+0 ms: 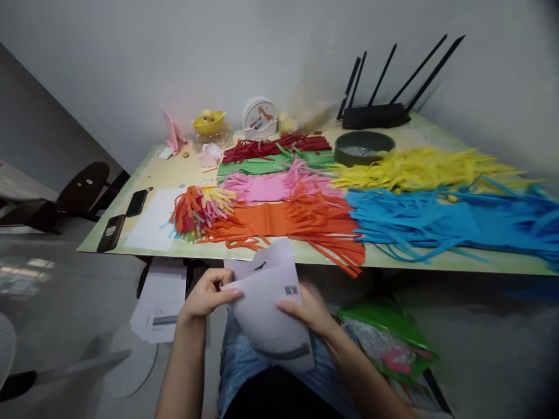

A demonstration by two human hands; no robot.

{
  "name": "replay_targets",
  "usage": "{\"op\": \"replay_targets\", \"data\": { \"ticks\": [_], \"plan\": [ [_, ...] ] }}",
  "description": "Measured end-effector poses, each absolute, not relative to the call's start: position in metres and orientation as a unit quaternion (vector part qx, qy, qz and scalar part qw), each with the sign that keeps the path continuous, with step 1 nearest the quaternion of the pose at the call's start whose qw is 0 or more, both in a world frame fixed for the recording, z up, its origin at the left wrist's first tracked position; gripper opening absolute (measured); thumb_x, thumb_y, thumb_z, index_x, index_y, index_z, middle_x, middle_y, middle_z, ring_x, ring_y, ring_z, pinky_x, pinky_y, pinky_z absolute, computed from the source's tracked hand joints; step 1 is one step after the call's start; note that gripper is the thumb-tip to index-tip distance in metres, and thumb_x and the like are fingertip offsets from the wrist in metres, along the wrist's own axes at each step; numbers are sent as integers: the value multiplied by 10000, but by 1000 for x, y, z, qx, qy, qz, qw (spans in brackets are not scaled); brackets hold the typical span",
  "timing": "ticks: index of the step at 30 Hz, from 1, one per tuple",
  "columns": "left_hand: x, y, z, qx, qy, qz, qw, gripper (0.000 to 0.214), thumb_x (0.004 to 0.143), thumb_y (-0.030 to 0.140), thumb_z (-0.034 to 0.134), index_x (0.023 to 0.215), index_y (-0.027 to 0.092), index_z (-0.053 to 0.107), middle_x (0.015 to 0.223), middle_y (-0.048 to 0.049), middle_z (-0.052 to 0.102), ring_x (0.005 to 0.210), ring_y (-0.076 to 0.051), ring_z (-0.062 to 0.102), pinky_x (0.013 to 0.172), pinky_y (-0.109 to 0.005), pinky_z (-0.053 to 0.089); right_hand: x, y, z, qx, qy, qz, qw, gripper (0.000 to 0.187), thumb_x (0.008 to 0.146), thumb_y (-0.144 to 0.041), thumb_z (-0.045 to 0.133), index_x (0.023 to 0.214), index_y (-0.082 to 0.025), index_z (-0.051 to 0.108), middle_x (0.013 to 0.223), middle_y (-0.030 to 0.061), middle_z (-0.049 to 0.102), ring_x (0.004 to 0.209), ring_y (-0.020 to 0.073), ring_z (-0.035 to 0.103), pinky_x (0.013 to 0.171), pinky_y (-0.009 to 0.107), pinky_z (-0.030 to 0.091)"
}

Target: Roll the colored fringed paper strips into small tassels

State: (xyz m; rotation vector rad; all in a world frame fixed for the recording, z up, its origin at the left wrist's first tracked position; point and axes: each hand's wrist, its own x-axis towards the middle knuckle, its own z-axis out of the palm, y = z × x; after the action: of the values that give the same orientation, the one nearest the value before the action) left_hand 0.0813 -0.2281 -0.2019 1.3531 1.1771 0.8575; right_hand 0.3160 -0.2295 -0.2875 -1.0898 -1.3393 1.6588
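Desk (159,169) bearing cut fringes (266,218); before its edge, left hand (213,294) and right hand (308,307) pinch printed paper (266,308) under their thumbs, curled over, the fold seemingly only partly made.

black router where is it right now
In the head view, the black router stands at the back right of the table, just behind the dark round dish and yellow strips.

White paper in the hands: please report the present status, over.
Left hand pinching white paper near its left edge. Right hand gripping its right side. Paper bent, held up. Orange fringe lies beyond, on table.
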Motion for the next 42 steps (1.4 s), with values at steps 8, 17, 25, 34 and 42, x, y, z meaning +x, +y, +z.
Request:
{"op": "replay_targets", "data": {
  "ticks": [8, 17, 25, 34, 42],
  "plan": [
    [119, -225, -241, 388, 536, 552, 508, 508, 649, 412, 772, 1075, 190, 606, 1033, -74, 689, 877, -205, 632, 726, -266, 495, 294, -220, -261, -559, -434, 532, 465, 483, 621, -496, 746, 907, -111, 688, 894, 141, 746, 792, 281, 692, 688, 369, 569],
    [110, -223, -268, 263, 571, 587, 510, 551, 596, 613, 752, 763, 92, 687, 645, -57, 666, 567, -145, 556, 546, -243, 435, 304, -211, -278, -502, -496, 540, 458, 621, 835, -700, 401, 882, -141, 668, 792, 94, 714, 710, 219, 646, 603, 278, 510],
    [122, -222, -264, 409, 668, 567, 256, 492, 858, 598, 475, 614, 170, 484, 554, 38, 419, 530, -101, 360, 497, -210, 293, 305, -203, -273, -580, -575, 386, 429, 501, 915, -555, 370, 690, -163, 585, 549, 11, 558, 518, 143, 501, 501, 230, 361],
    [119, -220, -276, 479, 679, 526, 179, 428, 902, 446, 470, 570, 177, 430, 499, 55, 348, 482, -92, 287, 492, -241, 221, 300, -180, -252, -582, -608, 204, 499, 396, 935, -445, 380, 639, -206, 488, 537, 7, 506, 494, 140, 447, 516, 258, 350],
    [109, -210, -262, 399, 692, 572, 183, 473, 888, 539, 452, 583, 179, 416, 537, 47, 359, 537, -103, 320, 511, -217, 275, 296, -203, -257, -547, -655, 326, 408, 379, 940, -440, 361, 737, -197, 571, 560, 24, 603, 493, 172, 547, 497, 253, 368]
  ]
}}
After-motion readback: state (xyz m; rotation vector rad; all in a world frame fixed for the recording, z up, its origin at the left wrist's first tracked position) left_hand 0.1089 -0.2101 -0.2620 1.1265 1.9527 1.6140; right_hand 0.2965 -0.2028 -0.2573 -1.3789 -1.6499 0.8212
